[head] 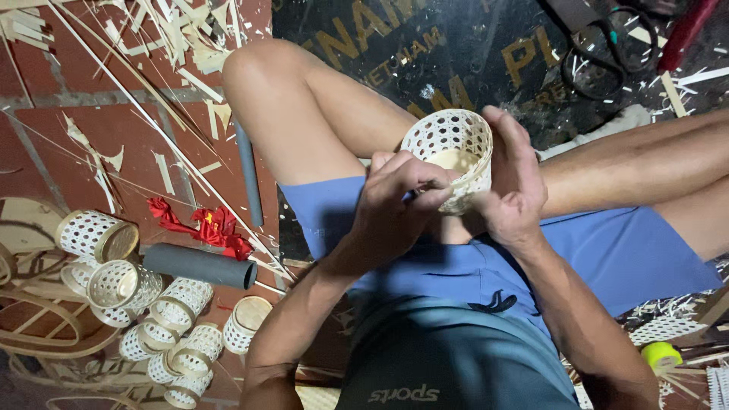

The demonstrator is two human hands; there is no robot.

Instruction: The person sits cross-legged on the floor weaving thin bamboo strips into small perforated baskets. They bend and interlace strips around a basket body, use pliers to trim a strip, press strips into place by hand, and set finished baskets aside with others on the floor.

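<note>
here: small pale woven basket (pixel 454 148), open lattice weave, round; left hand (pixel 395 201) pinching rim, right hand (pixel 512 186) cupping side.

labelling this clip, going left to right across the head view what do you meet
pile of woven baskets → grey tube → left hand → small woven basket → right hand → scissors → yellow-green tape roll

Pale lattice-woven basket (pixel 451 156); blue shorts (pixel 607 250)

The left hand (pixel 395 199) hides the woven basket's (pixel 449 156) seven-o'clock rim; scissors (pixel 607 45) at one o'clock are edge-cropped.
</note>
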